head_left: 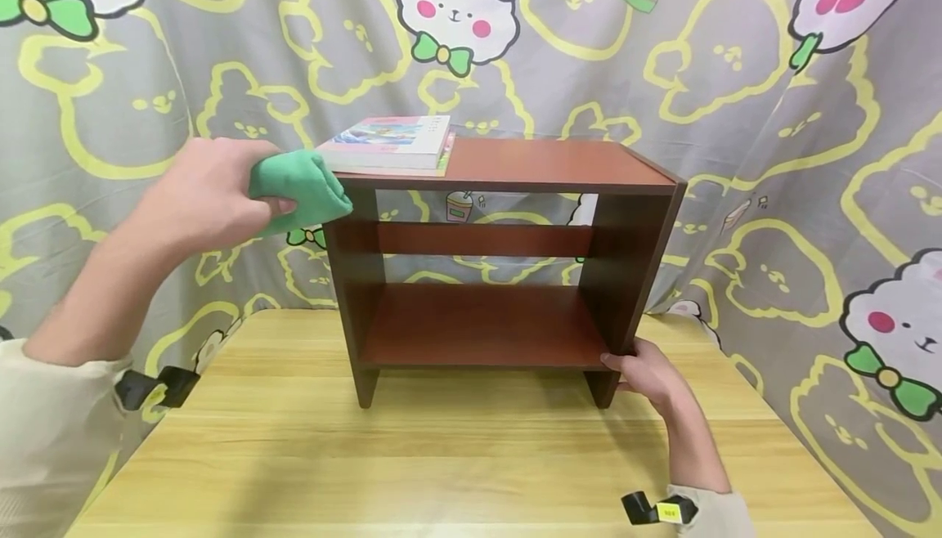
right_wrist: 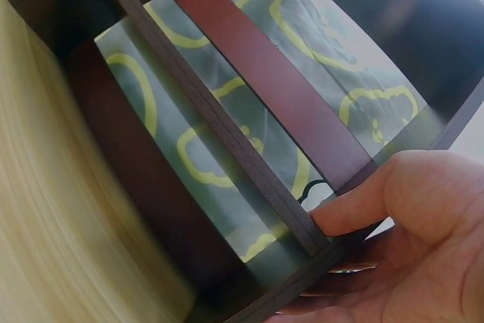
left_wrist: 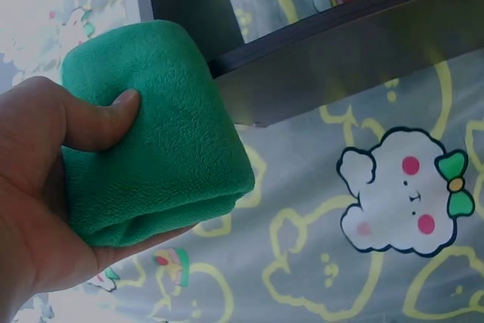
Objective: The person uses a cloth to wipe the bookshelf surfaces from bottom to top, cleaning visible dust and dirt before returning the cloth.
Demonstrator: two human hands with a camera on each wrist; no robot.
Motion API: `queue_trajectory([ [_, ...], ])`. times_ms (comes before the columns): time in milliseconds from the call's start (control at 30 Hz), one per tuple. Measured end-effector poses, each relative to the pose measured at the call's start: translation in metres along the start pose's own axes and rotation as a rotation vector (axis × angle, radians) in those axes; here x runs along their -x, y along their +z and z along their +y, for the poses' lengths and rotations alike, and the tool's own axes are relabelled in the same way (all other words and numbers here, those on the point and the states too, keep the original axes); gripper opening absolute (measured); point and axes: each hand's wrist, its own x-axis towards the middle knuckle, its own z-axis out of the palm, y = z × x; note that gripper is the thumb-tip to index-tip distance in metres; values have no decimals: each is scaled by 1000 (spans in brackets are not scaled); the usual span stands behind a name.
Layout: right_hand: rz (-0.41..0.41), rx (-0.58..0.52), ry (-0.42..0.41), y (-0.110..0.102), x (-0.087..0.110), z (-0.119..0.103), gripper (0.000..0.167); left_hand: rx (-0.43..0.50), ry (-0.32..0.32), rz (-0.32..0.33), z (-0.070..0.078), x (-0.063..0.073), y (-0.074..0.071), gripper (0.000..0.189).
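Note:
My left hand [head_left: 213, 195] pinches a folded green cloth [head_left: 302, 186], thumb on top and fingers beneath, beside the upper left corner of a small brown wooden shelf [head_left: 478, 325]. In the left wrist view the cloth [left_wrist: 151, 126] is a thick, soft-looking pad whose near corner overlaps the shelf's dark side panel [left_wrist: 302, 81]. Low on the shelf's right side, my right hand [head_left: 651, 374] grips the side panel. Its thumb lies against the front edge of the lower board [right_wrist: 227, 134], while the other fingers are partly hidden behind the panel.
A thick book [head_left: 390, 144] lies on the left of the shelf's top, over another thin, colourful one. Below is a light wood-grain table [head_left: 441, 472]. Grey curtains [head_left: 589, 56] with cartoon prints hang behind and on both sides.

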Motion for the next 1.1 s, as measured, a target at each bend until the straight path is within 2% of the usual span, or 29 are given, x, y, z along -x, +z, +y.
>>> queue_trajectory([
  [133,2,9,1,-1,0,0,60,41,-19,-38,-3,11,6,28],
  [267,4,6,7,0,0,0,61,79,-9,-134,-6,25,25,30],
  [400,6,-7,8,0,0,0,61,156,15,-244,-13,44,61,32],
  [533,6,-13,8,0,1,0,60,245,30,-372,-17,67,105,32],
  [633,9,-9,9,0,1,-1,60,305,20,-462,-17,85,140,30],
  [733,6,-9,12,-1,1,0,61,333,-10,-512,-17,99,172,30],
  [867,3,-15,12,0,0,1,61,346,-38,-519,-18,111,209,28],
  [1000,-1,-20,19,1,-1,2,60,360,-57,-462,-21,118,238,23],
  [1100,0,-19,21,0,-1,2,60,349,-79,-405,-21,120,252,23],
])
